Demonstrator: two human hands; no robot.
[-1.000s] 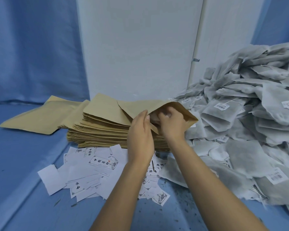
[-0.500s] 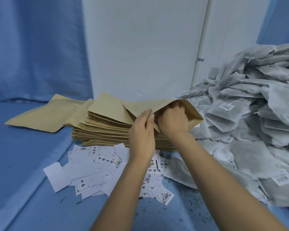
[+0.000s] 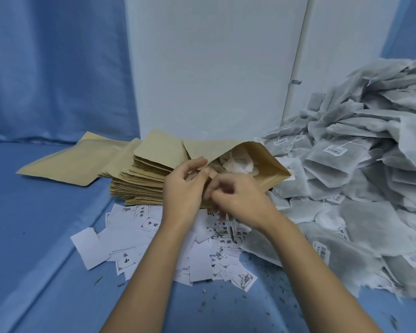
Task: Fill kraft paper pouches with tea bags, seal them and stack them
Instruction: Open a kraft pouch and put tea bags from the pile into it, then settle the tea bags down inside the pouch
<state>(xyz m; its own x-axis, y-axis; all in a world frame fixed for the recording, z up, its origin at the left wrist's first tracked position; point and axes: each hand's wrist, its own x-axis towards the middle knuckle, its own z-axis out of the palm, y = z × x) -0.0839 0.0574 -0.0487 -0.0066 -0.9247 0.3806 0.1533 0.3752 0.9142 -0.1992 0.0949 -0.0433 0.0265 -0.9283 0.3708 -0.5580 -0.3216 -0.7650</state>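
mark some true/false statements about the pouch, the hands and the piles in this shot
1. The open brown kraft paper pouch shows white tea bags inside. True.
2. The left hand pinches the pouch's upper edge. True.
3. The heap of grey mesh tea bags lies left of the stack of flat kraft pouches. False: the heap lies to the right of the stack.
4. The right hand is buried deep inside the pouch. False: it is outside, in front of the pouch's mouth.
5. The white printed paper labels lie scattered in front of the stack. True.
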